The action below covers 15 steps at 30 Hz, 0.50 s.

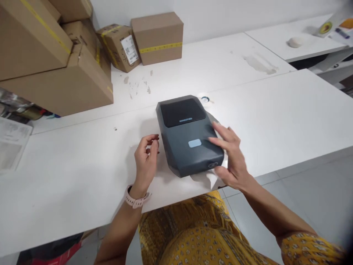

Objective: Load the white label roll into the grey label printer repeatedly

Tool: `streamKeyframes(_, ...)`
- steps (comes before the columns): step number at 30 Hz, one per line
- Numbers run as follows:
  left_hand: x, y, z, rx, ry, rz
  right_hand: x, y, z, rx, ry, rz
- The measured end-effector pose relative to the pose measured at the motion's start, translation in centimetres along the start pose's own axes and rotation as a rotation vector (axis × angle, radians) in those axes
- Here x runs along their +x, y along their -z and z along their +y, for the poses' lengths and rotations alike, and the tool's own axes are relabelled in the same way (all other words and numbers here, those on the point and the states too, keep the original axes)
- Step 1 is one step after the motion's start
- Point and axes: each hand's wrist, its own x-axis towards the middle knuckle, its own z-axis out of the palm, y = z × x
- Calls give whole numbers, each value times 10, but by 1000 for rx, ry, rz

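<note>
A dark grey boxy device (187, 154), which looks like a label printer, lies on the white table in front of me. It has a black glossy panel, a light blue button (195, 143) and a small oval mark at its near end. My left hand (147, 156) is beside its left edge, slightly apart, with loosely curled fingers and nothing visible in them. Along the right edge, my right hand (231, 156) has its fingers spread, fingertips at the device's top and thumb by the near corner. A piece of white paper (211, 180) sticks out beneath that corner.
Cardboard boxes (91, 82) with yellow tape are stacked at the left. Two smaller boxes, one plain-sided (158, 38) and one labelled (117, 48), stand against the wall. A small ring-shaped item (205, 99) lies behind the device. At far right is a round white object (295, 42).
</note>
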Motion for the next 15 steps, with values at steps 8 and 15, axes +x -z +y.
streamKeyframes(8,-8,-9,-5,-126,-45,-159,53,20,4,-59,241,67)
streamKeyframes(15,-9,-12,-11,-59,-21,-194,160,14,4,104,295,228)
